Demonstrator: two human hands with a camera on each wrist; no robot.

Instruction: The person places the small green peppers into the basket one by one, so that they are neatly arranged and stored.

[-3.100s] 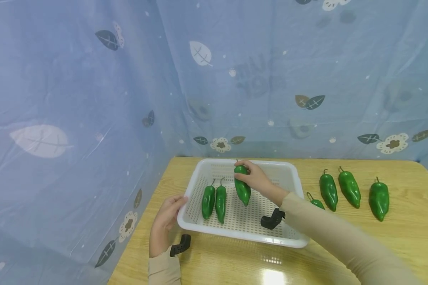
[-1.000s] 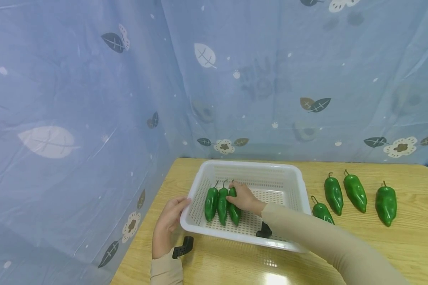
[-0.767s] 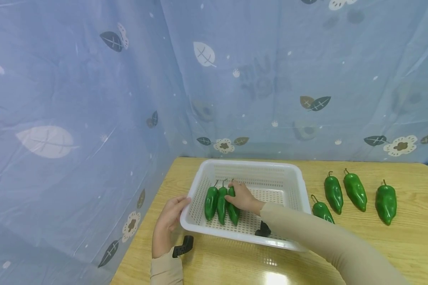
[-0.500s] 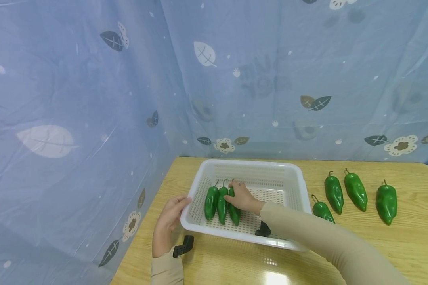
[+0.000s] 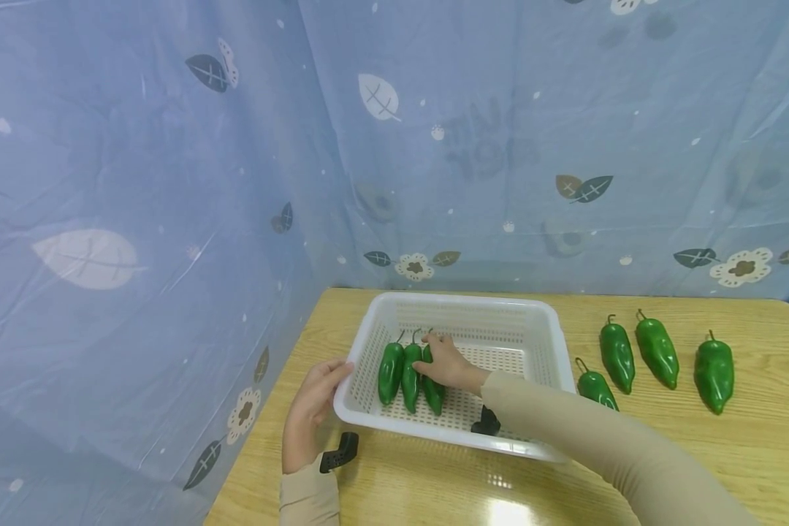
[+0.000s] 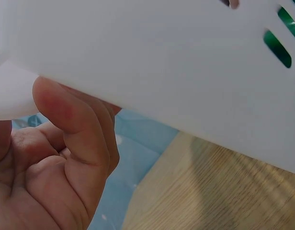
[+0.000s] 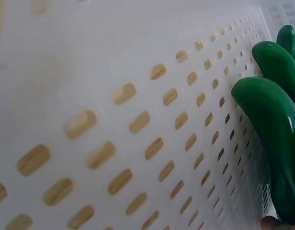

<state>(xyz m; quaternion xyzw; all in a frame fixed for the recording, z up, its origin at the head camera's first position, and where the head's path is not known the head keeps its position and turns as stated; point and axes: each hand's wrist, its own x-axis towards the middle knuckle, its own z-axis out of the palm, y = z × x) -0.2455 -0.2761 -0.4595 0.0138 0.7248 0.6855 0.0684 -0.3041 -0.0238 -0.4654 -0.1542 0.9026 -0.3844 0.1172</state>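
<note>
A white perforated plastic basket [image 5: 427,434] lies on the wooden table. My left hand [image 5: 310,403] grips its left rim; in the left wrist view, curled fingers [image 6: 75,124] reach under the lip. Inside, two green chili peppers, a left one [image 5: 390,372] and a middle one [image 5: 410,383], lie side by side with stems pointing away. Beside them my right hand [image 5: 452,367] holds a third green pepper [image 5: 434,400] by its upper part, down on the basket floor. The right wrist view shows this pepper [image 7: 269,129] closest, with a fingertip at the lower right corner.
Right of the basket, several more green peppers lie on the table: one partly behind the right sleeve [image 5: 597,389], two further back [image 5: 616,356] and one at far right [image 5: 714,374]. A blue patterned curtain [image 5: 473,183] hangs behind and on the left. Black wrist mounts [image 5: 340,453] show.
My right hand has lowered the third pepper from above the basket to its floor, beside the other two. During the last second the hands have barely moved. My left hand stays on the rim.
</note>
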